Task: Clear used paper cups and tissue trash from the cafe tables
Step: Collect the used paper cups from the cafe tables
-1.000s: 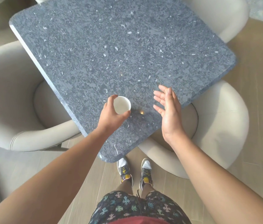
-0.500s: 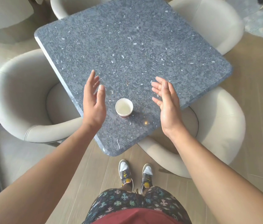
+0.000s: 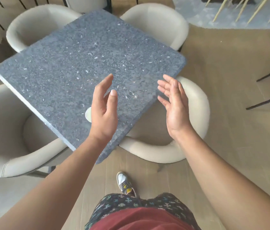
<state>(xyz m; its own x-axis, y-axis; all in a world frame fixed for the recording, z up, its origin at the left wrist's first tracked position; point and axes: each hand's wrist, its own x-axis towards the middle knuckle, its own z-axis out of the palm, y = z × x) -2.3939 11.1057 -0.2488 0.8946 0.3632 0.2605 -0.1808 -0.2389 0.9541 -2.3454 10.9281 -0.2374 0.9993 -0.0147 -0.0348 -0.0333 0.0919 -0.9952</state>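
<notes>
Head camera looks down on a gray speckled table (image 3: 74,63) with cream chairs around it. On the left, one cream chair (image 3: 6,130) sits tucked under the table's edge. A bit to the right, a small white paper cup (image 3: 87,114) stands on the table, close to its near left edge. Only a sliver of the cup shows, because the left hand (image 3: 103,112) is in front of it. That hand has straight, loose fingers and holds nothing. Further right, the right hand (image 3: 175,105) is spread out too, with nothing in it, over the table's right edge and another chair (image 3: 195,100). No tissue shows on the table.

The cup is probably very light and thin. It would squash if squeezed hard and tip over from a bump. A good place to hold it is around its side, just under the rim, gently. Drops may be left inside, so it should stay upright.
</notes>
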